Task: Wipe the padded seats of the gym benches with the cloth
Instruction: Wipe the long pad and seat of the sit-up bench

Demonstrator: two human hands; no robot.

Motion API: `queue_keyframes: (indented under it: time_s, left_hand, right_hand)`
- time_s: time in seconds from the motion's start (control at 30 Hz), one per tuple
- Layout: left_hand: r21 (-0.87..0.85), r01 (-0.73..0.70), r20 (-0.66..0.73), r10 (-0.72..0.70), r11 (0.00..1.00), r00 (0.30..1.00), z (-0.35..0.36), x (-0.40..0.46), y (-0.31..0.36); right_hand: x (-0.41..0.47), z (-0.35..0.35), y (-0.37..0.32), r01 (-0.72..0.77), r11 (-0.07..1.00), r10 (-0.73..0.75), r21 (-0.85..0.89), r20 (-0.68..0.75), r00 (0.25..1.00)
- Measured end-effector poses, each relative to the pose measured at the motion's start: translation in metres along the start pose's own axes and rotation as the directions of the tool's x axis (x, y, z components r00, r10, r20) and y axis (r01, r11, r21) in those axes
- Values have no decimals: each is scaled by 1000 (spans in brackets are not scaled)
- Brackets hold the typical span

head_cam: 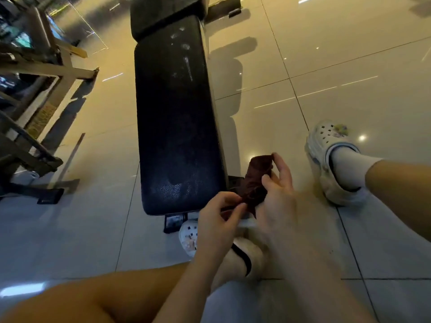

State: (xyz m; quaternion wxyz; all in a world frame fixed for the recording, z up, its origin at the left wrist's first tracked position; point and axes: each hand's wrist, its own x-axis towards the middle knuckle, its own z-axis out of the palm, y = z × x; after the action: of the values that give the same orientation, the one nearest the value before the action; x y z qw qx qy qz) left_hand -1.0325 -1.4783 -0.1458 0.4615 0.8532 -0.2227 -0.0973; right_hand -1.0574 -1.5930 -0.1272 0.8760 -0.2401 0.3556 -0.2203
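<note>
Glossy floor tiles (326,54) throw back the ceiling lights all around me, and a metal rack (46,73) stands well off beyond my left hand. Just ahead of my fingers runs the long black padded seat (177,117), the surface I am meant to wipe, with a second, shorter pad (163,12) at its far end.

I hold the dark brown cloth (256,180) bunched between both hands, off the near right corner of the seat and above the floor, not touching the padding. My left hand (217,220) pinches its lower edge, thumb and forefinger closed on the fabric. My right hand (277,190) has its fingers (279,159) curled round the upper part, gripping it from the side. I judge that I am folding or gathering the cloth before a pass.

As for progress, the far half of the seat shows pale smears and streaks, while the near end looks speckled under the light; I cannot tell whether that is damp, dust or worn vinyl. So I cannot say any part is wiped. By my reckoning the whole seat, the shorter pad beyond it, and any other benches out of view remain to be done.

My white clogs (326,155) rest on the floor to either side of my hands.
</note>
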Motion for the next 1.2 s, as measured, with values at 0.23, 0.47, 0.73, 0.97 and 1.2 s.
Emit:
queue_keyframes:
  time_s: [0.23, 0.47, 0.73, 0.97, 1.2]
  left_hand:
    - [-71, -21, 152, 31, 997, 988, -7, -12, 10]
    - [-149, -31, 71, 42, 988, 997, -20, -8, 9]
    - [-319, 104, -71, -133, 942, 989, -58, 15, 5]
    - [-149, 116, 29, -113, 982, 993, -116, 31, 16]
    - [-221, 231, -169, -271, 947, 948, -138, 27, 29]
  right_hand:
    - [-17, 3, -1, 24, 996, -25, -83, -10, 1000]
    - [-16, 8, -2, 35, 983, -23, -180, 70, 997]
    - [-4, 15, -13, 191, 646, 108, -739, 336, 936]
    - [8, 48, -43, 554, -120, 28, -824, 555, 832]
    - [-3, 84, -51, 695, -262, 132, -670, 688, 713]
